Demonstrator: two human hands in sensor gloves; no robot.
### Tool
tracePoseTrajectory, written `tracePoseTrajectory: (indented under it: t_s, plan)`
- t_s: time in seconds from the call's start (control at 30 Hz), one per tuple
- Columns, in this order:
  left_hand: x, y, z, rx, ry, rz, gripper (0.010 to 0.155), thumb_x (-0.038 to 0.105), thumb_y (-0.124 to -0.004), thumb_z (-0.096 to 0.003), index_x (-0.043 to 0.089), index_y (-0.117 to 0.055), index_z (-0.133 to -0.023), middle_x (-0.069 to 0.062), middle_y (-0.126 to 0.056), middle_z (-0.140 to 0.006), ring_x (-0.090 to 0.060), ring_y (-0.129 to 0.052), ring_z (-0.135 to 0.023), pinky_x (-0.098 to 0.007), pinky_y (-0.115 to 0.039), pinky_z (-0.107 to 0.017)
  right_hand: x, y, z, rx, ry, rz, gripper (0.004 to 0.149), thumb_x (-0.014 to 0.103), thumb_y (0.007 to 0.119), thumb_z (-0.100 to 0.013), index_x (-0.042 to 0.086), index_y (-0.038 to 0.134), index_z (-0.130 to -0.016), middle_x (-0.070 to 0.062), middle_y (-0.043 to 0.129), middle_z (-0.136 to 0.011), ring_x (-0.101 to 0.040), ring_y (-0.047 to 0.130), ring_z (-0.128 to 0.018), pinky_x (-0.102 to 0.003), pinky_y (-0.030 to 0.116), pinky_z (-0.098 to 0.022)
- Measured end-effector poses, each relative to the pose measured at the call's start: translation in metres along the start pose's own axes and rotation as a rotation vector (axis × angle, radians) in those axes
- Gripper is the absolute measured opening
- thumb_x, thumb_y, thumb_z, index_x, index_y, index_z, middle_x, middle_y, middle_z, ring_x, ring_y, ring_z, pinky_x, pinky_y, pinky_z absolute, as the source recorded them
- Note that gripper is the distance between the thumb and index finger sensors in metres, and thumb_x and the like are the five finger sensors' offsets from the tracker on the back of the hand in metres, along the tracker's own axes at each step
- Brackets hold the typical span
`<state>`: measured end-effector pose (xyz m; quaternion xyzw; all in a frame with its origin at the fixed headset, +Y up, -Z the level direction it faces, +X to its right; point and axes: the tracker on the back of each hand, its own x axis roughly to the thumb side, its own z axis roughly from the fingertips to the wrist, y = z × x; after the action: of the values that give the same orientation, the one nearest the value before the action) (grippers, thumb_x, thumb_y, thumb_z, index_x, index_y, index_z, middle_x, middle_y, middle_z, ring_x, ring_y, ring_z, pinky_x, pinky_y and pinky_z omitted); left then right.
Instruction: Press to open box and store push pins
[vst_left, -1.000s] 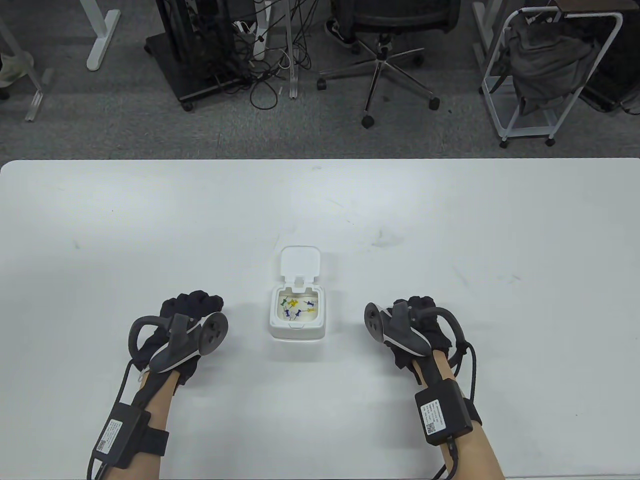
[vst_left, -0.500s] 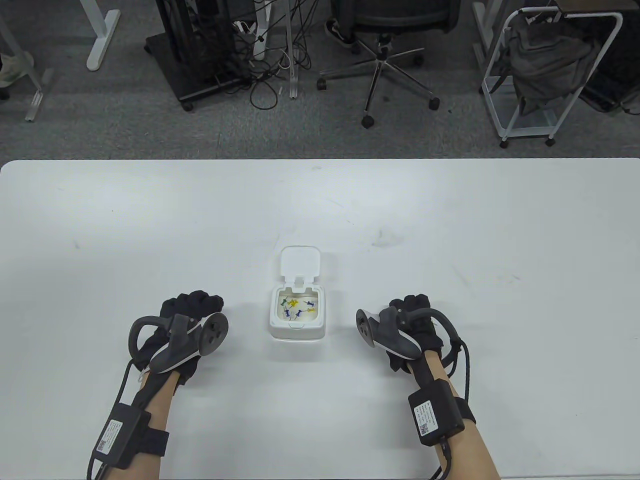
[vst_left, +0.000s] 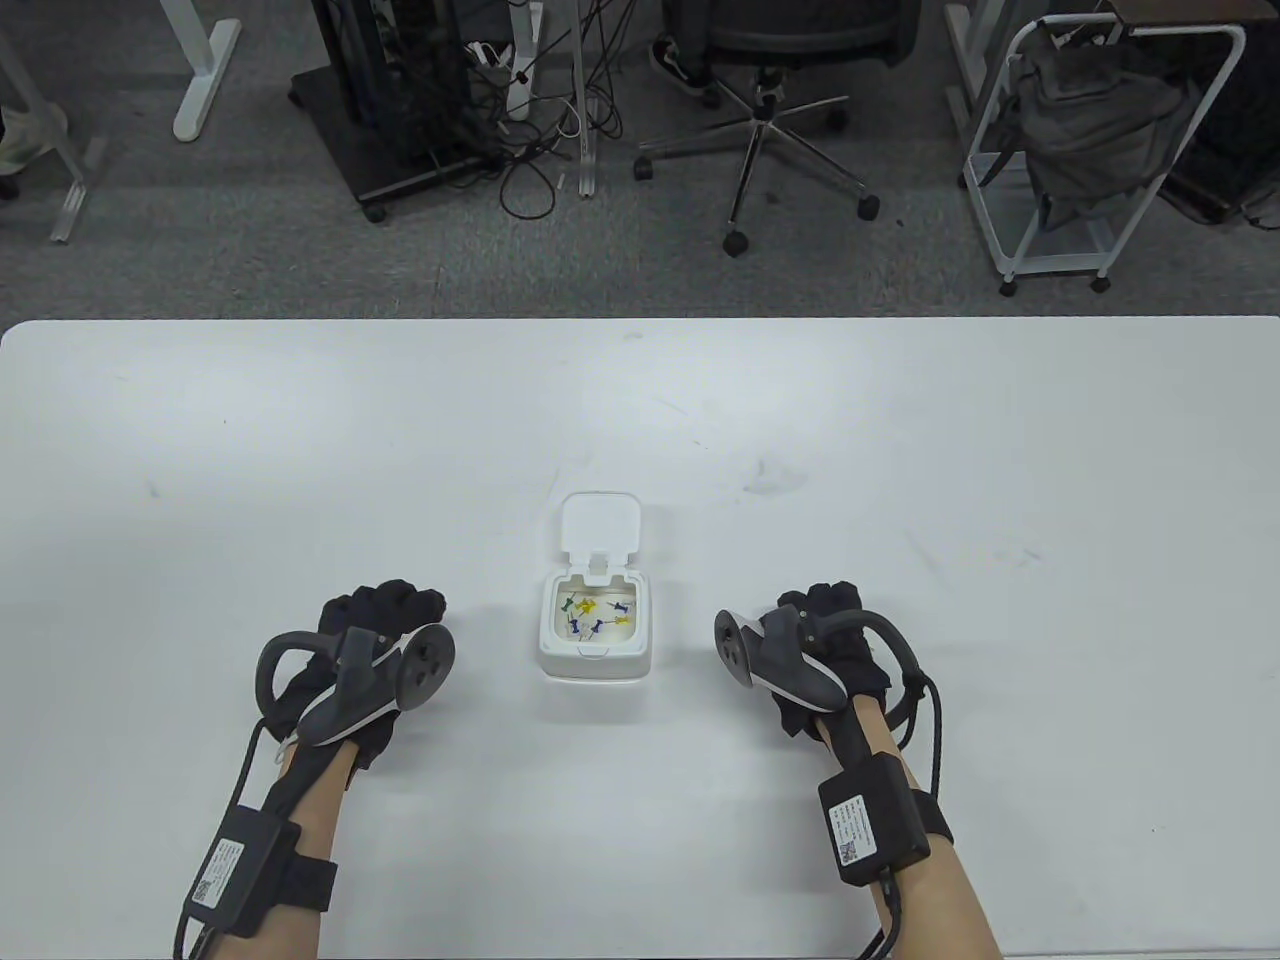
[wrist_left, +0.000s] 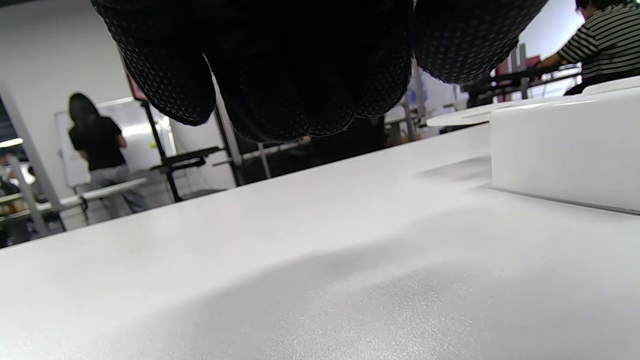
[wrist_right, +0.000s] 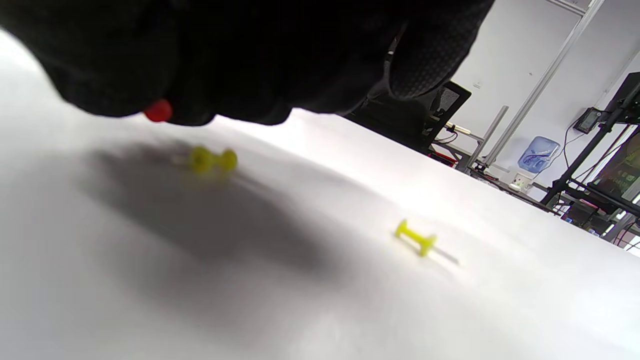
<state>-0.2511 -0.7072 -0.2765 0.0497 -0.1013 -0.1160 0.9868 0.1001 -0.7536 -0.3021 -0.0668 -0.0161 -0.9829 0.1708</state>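
Observation:
The white box stands at the table's middle with its lid flipped up at the far side. Several blue, yellow and green push pins lie inside. My left hand rests on the table left of the box with fingers curled and nothing in them; the box wall shows in the left wrist view. My right hand hovers low to the right of the box, fingers bunched. In the right wrist view a red push pin sits pinched at its fingertips. Two yellow push pins lie on the table under the hand.
The white table stretches wide on all sides of the box. Beyond its far edge are an office chair, a white cart and cables on the floor.
My right hand has moved left, closer to the box, and then held nearly still. The left hand and the box have not moved.

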Motion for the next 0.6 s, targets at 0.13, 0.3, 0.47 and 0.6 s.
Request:
tracePoseTrajectory:
  t_s: [0.13,0.3,0.47,0.6]
  plan:
    - [0.0,0.0,0.0,0.001,-0.001,0.002,0.051,0.053,-0.068,-0.0508,0.034,-0.074,-0.098,0.006,-0.084,-0.101,-0.019,-0.094,-0.083,-0.049,-0.078,-0.074,-0.001,-0.017,-0.003,-0.016,-0.005,-0.019,0.039,0.053,0.08,-0.033,0.04,0.081,-0.07,0.011,0.091,-0.077,-0.022,0.09,-0.072,-0.057,0.067,-0.074]
    - [0.0,0.0,0.0,0.004,-0.001,-0.001,0.051,0.053,-0.068,-0.0508,0.034,-0.074,-0.098,0.006,-0.084,-0.101,-0.019,-0.094,-0.083,-0.049,-0.078,-0.074,0.003,-0.039,-0.009,-0.046,-0.011,-0.051,0.039,0.053,0.08,-0.033,0.04,0.08,-0.07,0.011,0.09,-0.077,-0.021,0.09,-0.072,-0.057,0.067,-0.074]
    - [-0.001,0.0,0.0,0.005,0.0,0.001,0.051,0.053,-0.068,-0.0507,0.034,-0.073,-0.098,0.006,-0.084,-0.101,-0.019,-0.094,-0.083,-0.049,-0.078,-0.074,0.018,-0.058,-0.017,-0.076,-0.039,-0.075,0.039,0.053,0.08,-0.033,0.04,0.08,-0.07,0.011,0.09,-0.078,-0.022,0.09,-0.072,-0.058,0.067,-0.074]
    - [-0.001,0.0,0.0,0.0,0.0,0.001,0.051,0.053,-0.068,-0.0508,0.034,-0.074,-0.098,0.006,-0.084,-0.101,-0.019,-0.094,-0.083,-0.049,-0.078,-0.074,0.036,-0.073,-0.025,-0.105,-0.069,-0.045,0.039,0.053,0.08,-0.033,0.041,0.08,-0.07,0.012,0.09,-0.078,-0.021,0.09,-0.072,-0.057,0.068,-0.074]
